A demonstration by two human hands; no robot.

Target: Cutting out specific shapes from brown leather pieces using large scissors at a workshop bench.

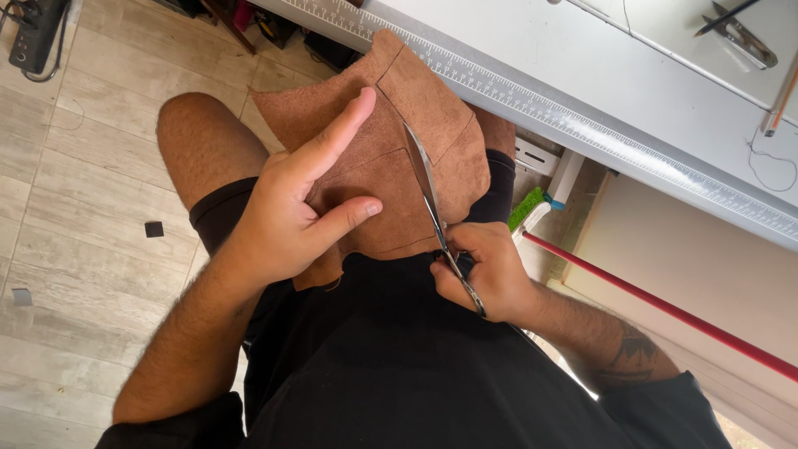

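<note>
Fingers of the right hand (pixel 486 270) are curling through the handles of a pair of metal scissors (pixel 436 216), gripping them low over the person's lap, against the black shirt (pixel 391 357). The blades are pointing up and away from the body, lying along a dark line drawn on a piece of brown suede-like leather (pixel 432 125); whether the blades are parted or together is hard to tell from this angle.

Just to the left, the left hand (pixel 291 212) is holding the leather from its near side: the thumb is pressing on the face of the piece close to the scissors, the index finger is stretching up across it, and the remaining fingers are tucking behind the material, pinching it. The leather is hanging in the air above the person's bare knee (pixel 204 137) and black shorts (pixel 224 212), with its upper corner overlapping the edge of the table.

Beyond the leather, a grey worktable (pixel 632 91) with a ruler strip (pixel 582 129) along its front edge is running diagonally across the view. A red pole (pixel 657 303) is slanting beneath it on the right. Farther off on the tabletop, small thread snips (pixel 746 37) are lying near the top right corner, and pale wood-look flooring (pixel 75 150) is showing on the left.
</note>
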